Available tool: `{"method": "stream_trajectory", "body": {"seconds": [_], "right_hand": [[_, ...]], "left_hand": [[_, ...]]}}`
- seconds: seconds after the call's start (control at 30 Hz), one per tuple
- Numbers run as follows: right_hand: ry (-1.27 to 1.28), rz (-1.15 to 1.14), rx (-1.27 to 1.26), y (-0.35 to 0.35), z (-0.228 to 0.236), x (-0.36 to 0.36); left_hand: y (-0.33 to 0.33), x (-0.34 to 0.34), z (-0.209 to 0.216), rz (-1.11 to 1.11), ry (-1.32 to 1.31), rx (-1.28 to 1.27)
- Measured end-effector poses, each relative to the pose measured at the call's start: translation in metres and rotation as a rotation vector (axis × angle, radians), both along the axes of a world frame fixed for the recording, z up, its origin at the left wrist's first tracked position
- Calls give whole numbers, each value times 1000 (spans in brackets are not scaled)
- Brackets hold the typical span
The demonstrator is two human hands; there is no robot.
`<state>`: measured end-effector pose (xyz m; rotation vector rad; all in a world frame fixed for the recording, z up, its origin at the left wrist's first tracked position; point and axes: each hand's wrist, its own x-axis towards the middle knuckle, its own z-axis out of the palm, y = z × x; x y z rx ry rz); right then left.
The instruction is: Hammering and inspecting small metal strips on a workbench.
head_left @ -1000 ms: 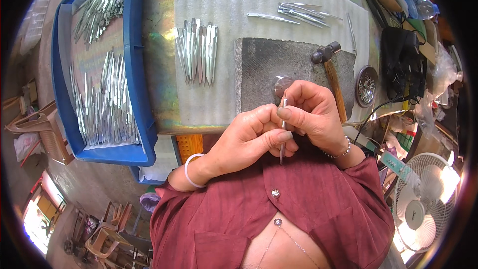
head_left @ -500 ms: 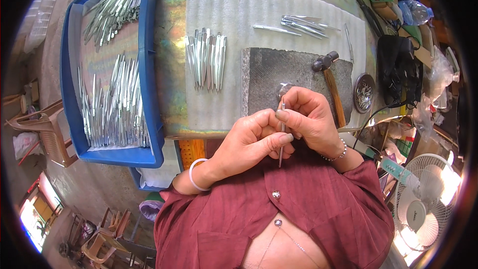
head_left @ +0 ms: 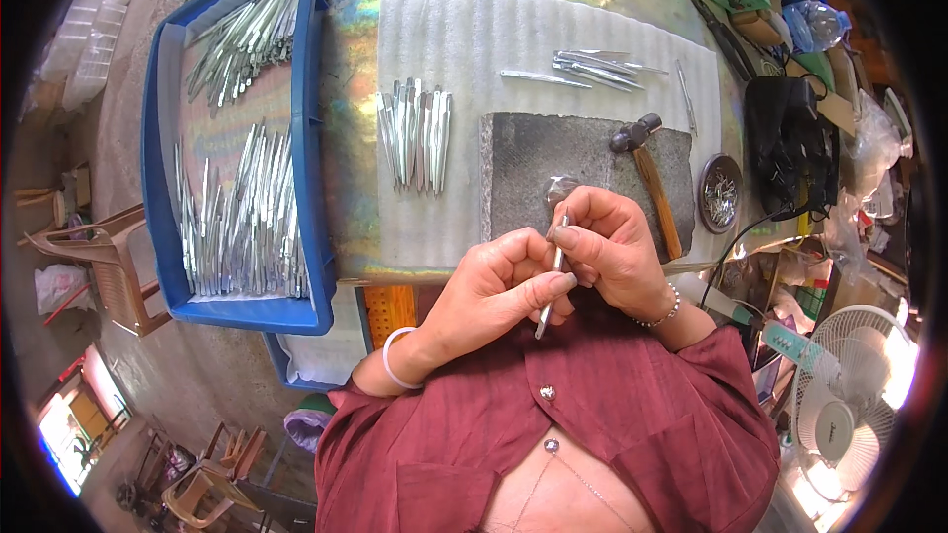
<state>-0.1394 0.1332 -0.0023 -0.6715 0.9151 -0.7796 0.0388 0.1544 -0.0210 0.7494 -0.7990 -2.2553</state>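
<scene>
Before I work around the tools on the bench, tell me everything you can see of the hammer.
The hammer has a dark, metal-looking head, one end of it rounded, on a brown handle that looks like wood. It lies unheld on the dark grey slab, near the slab's right side, beyond the person's right hand. The head is at the slab's far edge; the handle slants back toward the person, angled rightward.

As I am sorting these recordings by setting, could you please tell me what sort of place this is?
Probably a small metalworking workshop: a hammer lies on a dark slab, and a blue tray holds many slim metal pieces.
</scene>
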Motion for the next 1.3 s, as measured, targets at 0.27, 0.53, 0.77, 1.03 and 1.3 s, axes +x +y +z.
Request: {"method": "stream_trajectory", "body": {"seconds": [0.27,0.53,0.77,1.03,1.3], "right_hand": [[-118,-1,62,2,-3,-7],[-245,-150,98,4,-10,-11],[-270,3,4,3,-10,-11],[-63,184,-96,12,-7,-24],[84,237,-288,24,-9,-37]], "left_hand": [[3,-6,6,27,-38,46],[5,-8,11,176,-88,49],[3,2,6,521,301,120],[-34,32,24,613,-849,-499],[-84,30,-39,363,-1644,-953]]}}
